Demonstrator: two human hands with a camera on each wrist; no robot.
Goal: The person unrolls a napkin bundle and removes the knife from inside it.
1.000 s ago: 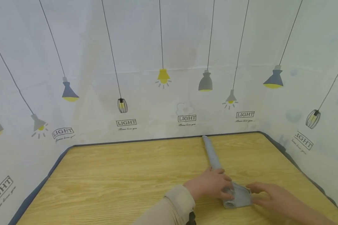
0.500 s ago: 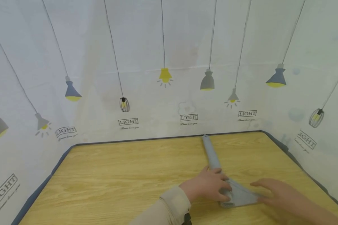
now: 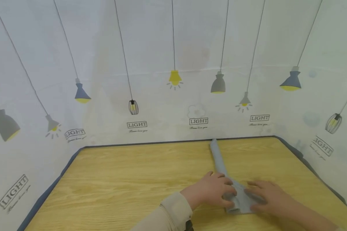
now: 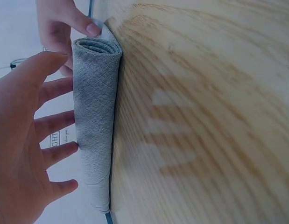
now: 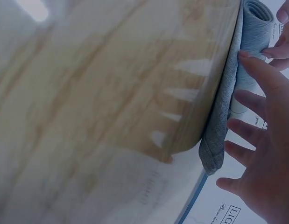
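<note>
A grey-blue cloth [image 3: 217, 156] lies on the table as a long, narrow bundle reaching the back edge. Its near end is coiled into a roll [image 4: 95, 98], whose spiral end shows in the left wrist view. From the roll a loose flap [image 3: 247, 202] spreads right. My left hand [image 3: 209, 191] lies along the roll's left side, fingers spread and fingertips at the cloth. Over the flap is my right hand [image 3: 273, 199]; in the right wrist view its fingers are spread beside the cloth, with the thumb [image 5: 258, 70] touching it.
The wood-grain tabletop [image 3: 127, 179] has a dark blue border [image 3: 150, 143] along its edges. Behind and at both sides hangs a pale sheet [image 3: 156, 38] printed with lamps and the word LIGHT. The beige left sleeve [image 3: 167, 213] reaches in from the front.
My right hand first draws the flap out to the right, then loosens from its edge and moves left over it. My left hand stays at the roll. The view shifts slightly.
</note>
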